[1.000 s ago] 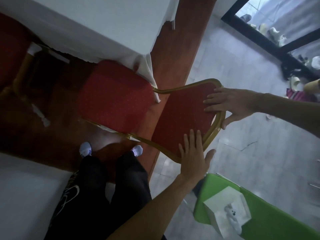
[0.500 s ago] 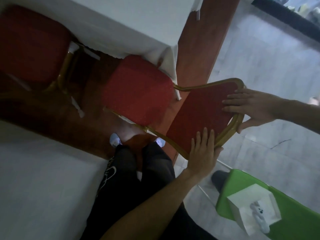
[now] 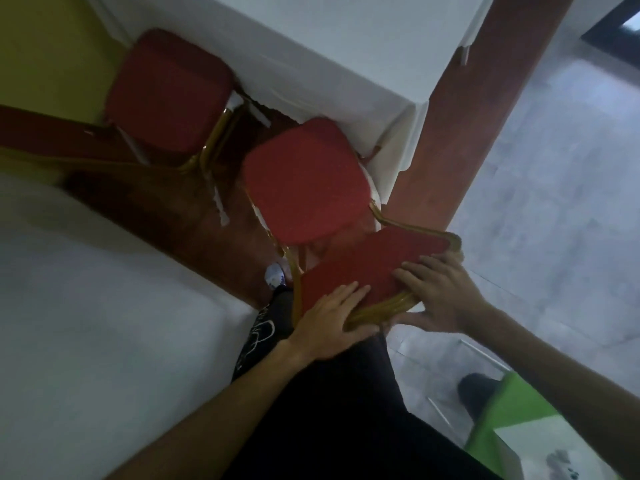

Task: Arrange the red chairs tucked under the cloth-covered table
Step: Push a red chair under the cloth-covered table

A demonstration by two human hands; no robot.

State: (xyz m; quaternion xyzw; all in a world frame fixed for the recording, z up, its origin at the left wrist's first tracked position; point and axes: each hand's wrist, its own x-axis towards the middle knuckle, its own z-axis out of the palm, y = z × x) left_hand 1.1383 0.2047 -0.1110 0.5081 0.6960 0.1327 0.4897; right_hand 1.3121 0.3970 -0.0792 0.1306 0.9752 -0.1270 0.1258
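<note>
A red chair [image 3: 304, 188] with a gold frame stands at the corner of the table covered in white cloth [image 3: 346, 53]. Its seat reaches partly under the cloth edge. My left hand [image 3: 329, 320] grips the top rail of the chair's backrest from the left. My right hand [image 3: 440, 296] grips the same rail from the right, fingers over the red padding. A second red chair [image 3: 166, 95] sits further left along the same table edge, its seat close to the cloth.
Another white-covered surface [image 3: 104, 323] fills the lower left. A red-brown carpet strip [image 3: 485, 109] runs past the table corner onto grey floor tiles [image 3: 561, 202]. A green surface [image 3: 512, 407] with a white box is at lower right. My dark-trousered legs stand behind the chair.
Both hands have come closer together on the backrest's top rail and closed around it. The chair has turned and the view swung, bringing the second chair into fuller sight.
</note>
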